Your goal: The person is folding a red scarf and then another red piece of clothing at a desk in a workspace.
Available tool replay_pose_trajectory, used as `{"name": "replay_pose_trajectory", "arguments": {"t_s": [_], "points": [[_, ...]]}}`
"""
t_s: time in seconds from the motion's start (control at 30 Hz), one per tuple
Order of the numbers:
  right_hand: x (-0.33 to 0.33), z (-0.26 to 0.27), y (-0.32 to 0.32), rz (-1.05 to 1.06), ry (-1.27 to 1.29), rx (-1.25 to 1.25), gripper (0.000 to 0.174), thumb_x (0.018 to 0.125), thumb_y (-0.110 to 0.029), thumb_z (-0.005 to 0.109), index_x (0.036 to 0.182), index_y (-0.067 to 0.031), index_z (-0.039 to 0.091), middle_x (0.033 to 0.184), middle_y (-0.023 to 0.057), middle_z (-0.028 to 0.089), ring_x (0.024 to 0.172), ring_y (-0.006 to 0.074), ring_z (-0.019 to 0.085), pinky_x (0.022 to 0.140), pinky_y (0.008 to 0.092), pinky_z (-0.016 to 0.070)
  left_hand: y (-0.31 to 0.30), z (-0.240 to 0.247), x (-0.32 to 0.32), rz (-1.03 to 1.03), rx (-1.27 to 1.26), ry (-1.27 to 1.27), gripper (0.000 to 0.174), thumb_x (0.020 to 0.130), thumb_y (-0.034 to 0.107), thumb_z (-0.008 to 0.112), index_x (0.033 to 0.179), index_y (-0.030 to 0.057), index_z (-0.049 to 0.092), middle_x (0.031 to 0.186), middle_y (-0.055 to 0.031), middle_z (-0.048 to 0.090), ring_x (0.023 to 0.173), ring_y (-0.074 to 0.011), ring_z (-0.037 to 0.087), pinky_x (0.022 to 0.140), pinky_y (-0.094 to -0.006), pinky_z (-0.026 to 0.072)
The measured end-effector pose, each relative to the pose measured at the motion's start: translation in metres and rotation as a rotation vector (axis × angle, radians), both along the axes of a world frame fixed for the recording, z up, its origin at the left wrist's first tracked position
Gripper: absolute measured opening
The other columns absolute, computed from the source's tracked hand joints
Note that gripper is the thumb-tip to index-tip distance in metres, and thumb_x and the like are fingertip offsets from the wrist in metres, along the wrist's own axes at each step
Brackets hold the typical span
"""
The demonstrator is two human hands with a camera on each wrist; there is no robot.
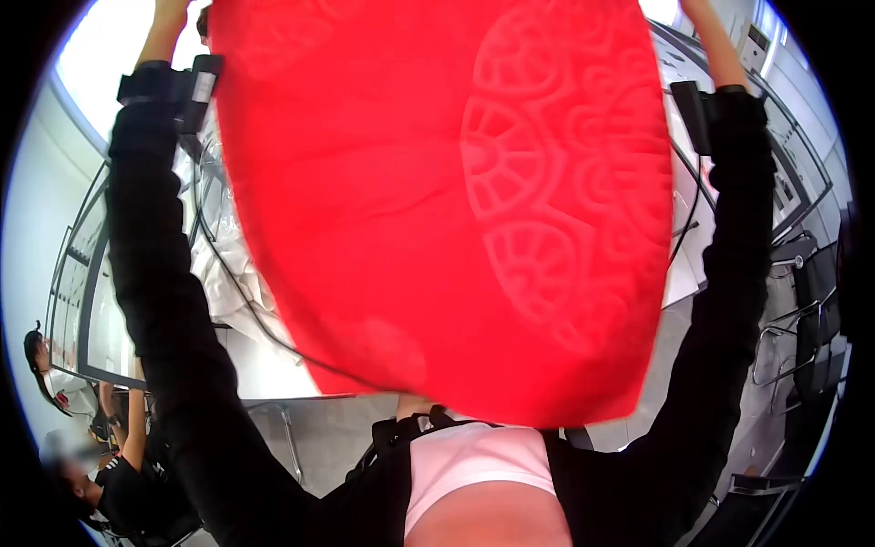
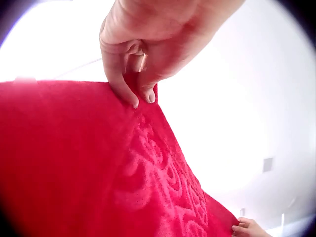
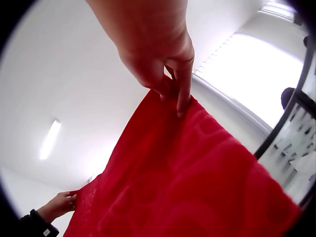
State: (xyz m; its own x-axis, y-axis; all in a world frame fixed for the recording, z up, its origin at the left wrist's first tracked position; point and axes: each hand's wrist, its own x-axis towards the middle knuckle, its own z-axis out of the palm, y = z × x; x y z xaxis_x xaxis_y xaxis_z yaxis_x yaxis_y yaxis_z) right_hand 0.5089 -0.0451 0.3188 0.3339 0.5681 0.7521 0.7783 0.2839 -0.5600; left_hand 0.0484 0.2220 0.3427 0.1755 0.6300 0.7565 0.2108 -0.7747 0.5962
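Note:
A large red cloth (image 1: pixel 383 191) with a raised, lighter swirl pattern hangs spread out in front of my body, filling the middle of the head view. My left hand (image 2: pixel 158 34) pinches one upper corner between thumb and fingers, arm raised. At the opposite upper corner, my right hand (image 3: pixel 160 47) pinches the fabric the same way. The top edge runs between both hands, sagging a little. In the head view the fingers of both hands lie beyond the top of the frame, and only wrists and black sleeves show.
Behind the cloth is a white table (image 1: pixel 264 365) with crumpled clear plastic (image 1: pixel 223 264) at the left. A cable (image 1: pixel 246 310) loops down from the left wrist camera. Another person (image 1: pixel 128 483) sits at lower left. Black chairs (image 1: pixel 811 310) stand at the right.

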Motion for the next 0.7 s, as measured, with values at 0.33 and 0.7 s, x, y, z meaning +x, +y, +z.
{"name": "replay_pose_trajectory", "arguments": {"t_s": [0.33,0.7], "points": [[-0.041,-0.142,-0.014,-0.147,-0.412,-0.252,0.018,0.085,-0.013,0.059,0.098,-0.0024,0.052,0.081,0.0136,0.061,0.073,0.0208,0.065,0.059,0.0286,0.0489,0.008,-0.132,-0.017,-0.206,0.108,0.203,0.031,0.088,0.024,0.057,0.111,0.0026,0.056,0.102,-0.0119,0.062,0.093,-0.0193,0.062,0.081,-0.0275,0.0514],[-0.102,-0.339,-0.112,0.122,-1.087,-0.557,0.011,0.071,-0.006,0.057,0.079,-0.0012,0.052,0.088,0.0082,0.054,0.081,0.0227,0.056,0.063,0.0329,0.0476,-0.213,-0.336,-0.084,-0.124,0.113,0.787,0.02,0.069,-0.003,0.062,0.088,0.0022,0.057,0.105,-0.0088,0.058,0.095,-0.027,0.058,0.074,-0.0321,0.0476]]}}
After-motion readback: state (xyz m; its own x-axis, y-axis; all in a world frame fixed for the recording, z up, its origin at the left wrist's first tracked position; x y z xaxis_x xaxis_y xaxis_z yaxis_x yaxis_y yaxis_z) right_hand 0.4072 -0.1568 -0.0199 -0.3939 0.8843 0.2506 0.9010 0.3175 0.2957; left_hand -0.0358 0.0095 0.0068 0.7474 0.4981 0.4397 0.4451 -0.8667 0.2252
